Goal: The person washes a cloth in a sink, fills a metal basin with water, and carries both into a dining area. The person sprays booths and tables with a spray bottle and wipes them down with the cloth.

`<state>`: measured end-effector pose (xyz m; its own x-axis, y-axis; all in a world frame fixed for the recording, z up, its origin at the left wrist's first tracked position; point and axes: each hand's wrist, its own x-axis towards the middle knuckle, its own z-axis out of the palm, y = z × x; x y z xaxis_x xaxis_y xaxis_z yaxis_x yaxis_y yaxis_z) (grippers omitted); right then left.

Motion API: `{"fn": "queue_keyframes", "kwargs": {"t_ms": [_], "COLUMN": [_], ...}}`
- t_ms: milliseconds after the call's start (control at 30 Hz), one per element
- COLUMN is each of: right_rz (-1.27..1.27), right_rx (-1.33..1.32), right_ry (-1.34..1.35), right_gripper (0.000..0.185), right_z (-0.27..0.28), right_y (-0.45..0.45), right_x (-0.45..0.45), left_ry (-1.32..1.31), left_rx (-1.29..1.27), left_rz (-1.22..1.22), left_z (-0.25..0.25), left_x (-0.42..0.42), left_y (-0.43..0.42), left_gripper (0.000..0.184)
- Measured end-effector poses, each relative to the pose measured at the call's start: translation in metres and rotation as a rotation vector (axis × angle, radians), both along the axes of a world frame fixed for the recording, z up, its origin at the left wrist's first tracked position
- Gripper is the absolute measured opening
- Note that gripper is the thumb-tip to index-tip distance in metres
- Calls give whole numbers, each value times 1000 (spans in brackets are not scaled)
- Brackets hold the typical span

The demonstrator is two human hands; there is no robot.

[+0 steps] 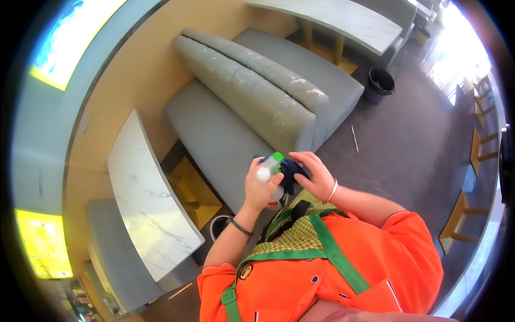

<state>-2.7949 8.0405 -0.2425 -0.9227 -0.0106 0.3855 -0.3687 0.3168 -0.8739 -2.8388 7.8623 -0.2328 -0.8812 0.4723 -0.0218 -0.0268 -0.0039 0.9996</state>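
Note:
In front of my chest, my left hand (pixel 259 188) is wrapped round a clear spray bottle with a green and white head (pixel 277 157). Part of the bottle's body, with a bit of red on it, shows below the fingers. My right hand (pixel 316 176) is closed on a dark blue cloth (pixel 290 170), which bunches up between the two hands against the bottle. Some of the cloth also shows behind my left fingers. Both hands are above the end of a grey bench seat (pixel 225 134).
A double-sided padded bench back (pixel 252 80) with worn patches stands ahead. Marble-look tables are at the left (pixel 145 198) and far top (pixel 332 16). A black bin (pixel 380 83) stands by the bench end; a thin white stick (pixel 354 138) lies on the floor. Wooden chairs (pixel 464 220) line the right.

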Motion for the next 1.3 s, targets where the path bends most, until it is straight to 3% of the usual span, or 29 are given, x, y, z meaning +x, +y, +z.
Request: {"fn": "queue_keyframes", "kwargs": {"t_ms": [67, 100, 133, 200, 267, 367, 467, 500, 533, 600, 700, 867, 1033, 1133, 1300], "right_rz": [138, 103, 68, -16, 46, 75, -99, -84, -72, 69, -125, -93, -155, -132, -219], "right_rx": [24, 69, 110, 144, 23, -484, 23, 12, 91, -235, -157, -117, 28, -150, -21], "right_ry": [-82, -13, 51, 115, -89, -325, -12, -47, 20, -173, -351, -571, -774, -801, -695], "right_gripper": [62, 65, 67, 64, 59, 50, 47, 46, 42, 35, 24, 15, 12, 12, 12], "right_z": [-10, -8, -6, -11, -6, -67, -49, -41, -37, -53, -61, -112, -143, -157, -150], "right_y": [-35, -62, -87, -118, -134, -158, -151, -149, -142, -126, -108, -88, -92, -95, -103], "right_x": [11, 12, 15, 5, -9, -23, -9, -5, -4, -3, -15, -30, -24, -31, -66], "left_ry": [158, 386, 378, 552, 498, 538, 544, 556, 429, 370, 131, -260, -309, -287, -260], "left_rx": [-48, -208, -206, -353, -358, -484, -375, -348, -288, -371, -277, -58, -38, -18, 11], "left_rz": [248, 243, 245, 217, 221, 190, 219, 297, 362, 468, 651, 945, 1115, 1166, 1228], "left_z": [-2, -1, -4, -11, -17, -30, -36, -47, -46, -55, -72, -94, -107, -106, -98], "left_x": [4, 7, 11, 16, 24, 37, 45, 44, 46, 51, 64, 107, 135, 142, 150], "left_y": [-18, -31, -41, -58, -69, -89, -118, -131, -143, -172, -214, -264, -293, -306, -318], "left_gripper": [32, 40, 40, 61, 60, 55, 50, 48, 42, 36, 33, 34, 33, 33, 32]}}
